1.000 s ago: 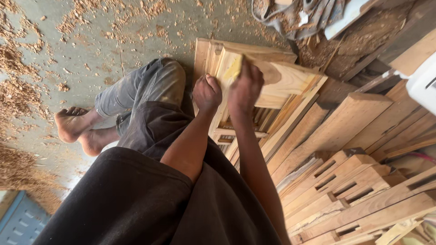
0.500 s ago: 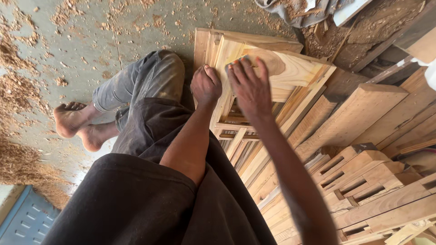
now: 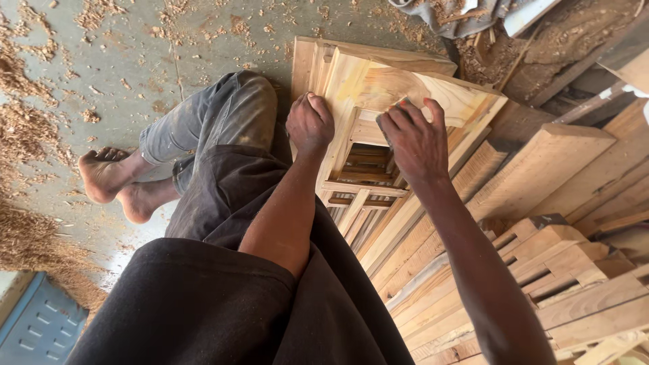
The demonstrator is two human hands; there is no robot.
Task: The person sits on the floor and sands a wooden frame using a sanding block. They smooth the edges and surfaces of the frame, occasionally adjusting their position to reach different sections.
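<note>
Right hand point(image 3: 416, 138) presses a sanding pad point(image 3: 399, 108) on the frame point(image 3: 405, 84); left hand point(image 3: 309, 123), fisted, steadies it. Sanding looks midway.

A woodworking shop: stacked timber frames point(image 3: 541, 270), sawdust and shavings point(image 3: 34, 236) across the concrete floor point(image 3: 135, 40).

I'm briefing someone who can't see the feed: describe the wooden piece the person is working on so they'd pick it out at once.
Start at the stack of timber filling the right side. At its upper left edge, by the person's knee, stands a pale wooden frame with an arched top panel. The left hand grips its upright and the right hand presses on the panel; unlike the plain planks around it, it is assembled and curved.
</note>
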